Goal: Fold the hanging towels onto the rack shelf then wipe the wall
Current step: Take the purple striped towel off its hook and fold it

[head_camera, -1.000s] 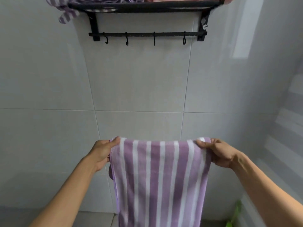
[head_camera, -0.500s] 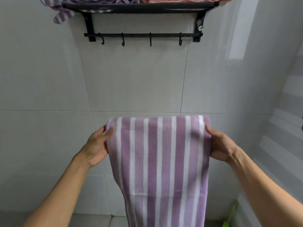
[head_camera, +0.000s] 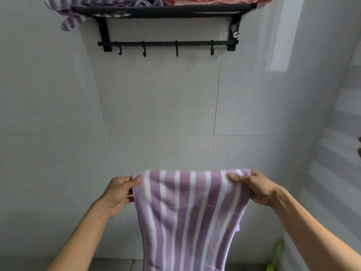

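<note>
Head view: both hands' fingers pinch striped towel; black rack above, 4 hooks.

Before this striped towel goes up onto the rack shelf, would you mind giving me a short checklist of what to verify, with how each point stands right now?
1. Left hand pinches its top corner of the striped towel: ok.
2. Right hand grips the other top corner: ok.
3. Top edge held level and spread between the hands: ok.
4. Towel folded small enough for the shelf: not ok, it hangs long past the bottom of the picture.
5. Free room on the rack shelf: cannot tell; a purple striped towel and a pink towel already lie there.
6. Hooks bare, nothing to snag: ok.
</note>
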A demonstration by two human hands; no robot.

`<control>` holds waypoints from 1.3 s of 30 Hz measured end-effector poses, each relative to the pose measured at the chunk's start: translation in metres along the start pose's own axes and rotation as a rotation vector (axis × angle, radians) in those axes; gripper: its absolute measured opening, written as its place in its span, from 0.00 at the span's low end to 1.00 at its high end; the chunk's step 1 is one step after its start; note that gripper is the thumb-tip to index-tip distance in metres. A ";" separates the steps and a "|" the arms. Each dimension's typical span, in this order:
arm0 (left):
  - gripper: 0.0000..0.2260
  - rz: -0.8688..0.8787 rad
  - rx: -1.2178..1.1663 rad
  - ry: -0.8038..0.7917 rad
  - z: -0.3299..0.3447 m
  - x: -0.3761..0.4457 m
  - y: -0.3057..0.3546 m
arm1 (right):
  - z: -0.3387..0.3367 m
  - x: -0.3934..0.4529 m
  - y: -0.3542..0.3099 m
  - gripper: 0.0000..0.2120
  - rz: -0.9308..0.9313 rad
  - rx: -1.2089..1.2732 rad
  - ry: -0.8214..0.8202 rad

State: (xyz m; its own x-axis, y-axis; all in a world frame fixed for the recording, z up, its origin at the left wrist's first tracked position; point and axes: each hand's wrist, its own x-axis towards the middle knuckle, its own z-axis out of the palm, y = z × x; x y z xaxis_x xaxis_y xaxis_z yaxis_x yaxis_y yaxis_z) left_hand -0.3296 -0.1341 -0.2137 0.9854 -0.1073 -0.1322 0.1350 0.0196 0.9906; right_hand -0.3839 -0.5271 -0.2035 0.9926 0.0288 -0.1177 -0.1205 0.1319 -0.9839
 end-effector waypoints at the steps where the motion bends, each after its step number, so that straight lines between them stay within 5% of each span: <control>1: 0.07 0.004 -0.089 0.053 -0.001 0.005 0.003 | -0.001 0.002 -0.002 0.30 -0.022 0.051 0.031; 4: 0.09 0.095 -0.304 -0.018 -0.008 0.013 0.031 | -0.003 0.007 -0.015 0.22 -0.015 0.206 0.008; 6: 0.11 0.074 -0.130 -0.080 -0.008 0.006 0.026 | 0.000 0.005 -0.006 0.31 0.015 0.042 -0.050; 9: 0.09 0.009 -0.045 0.051 -0.007 0.004 0.005 | 0.002 0.009 0.007 0.43 0.017 -0.004 -0.021; 12: 0.09 0.043 -0.322 0.074 -0.013 0.009 0.015 | 0.001 0.012 0.004 0.28 0.042 0.169 0.015; 16: 0.09 0.036 -0.191 0.083 -0.019 0.007 0.013 | 0.004 0.013 0.004 0.45 0.055 -0.052 -0.012; 19: 0.11 0.055 -0.335 0.033 -0.023 0.011 0.011 | 0.002 0.019 -0.003 0.44 0.052 -0.004 0.044; 22: 0.12 -0.019 -0.085 0.023 -0.022 0.013 0.002 | 0.005 0.019 -0.006 0.45 0.091 -0.146 0.099; 27: 0.17 -0.051 -0.111 0.297 -0.021 0.019 0.011 | 0.013 0.023 -0.019 0.31 0.064 -0.167 0.282; 32: 0.36 0.075 -0.197 0.414 -0.013 0.026 0.039 | 0.016 0.029 -0.043 0.16 0.008 -0.230 0.336; 35: 0.31 0.122 -0.107 0.330 -0.014 0.031 0.045 | 0.018 0.031 -0.056 0.07 -0.009 -0.272 0.306; 39: 0.26 0.107 -0.103 0.399 -0.016 0.033 0.050 | 0.021 0.037 -0.065 0.12 -0.076 -0.283 0.455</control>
State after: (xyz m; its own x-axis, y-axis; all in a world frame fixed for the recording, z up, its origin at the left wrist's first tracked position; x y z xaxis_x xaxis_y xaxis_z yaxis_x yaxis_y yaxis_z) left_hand -0.2882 -0.1206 -0.1694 0.9547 0.2931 -0.0520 0.0200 0.1110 0.9936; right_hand -0.3394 -0.5143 -0.1408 0.9114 -0.4105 -0.0288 -0.1018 -0.1573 -0.9823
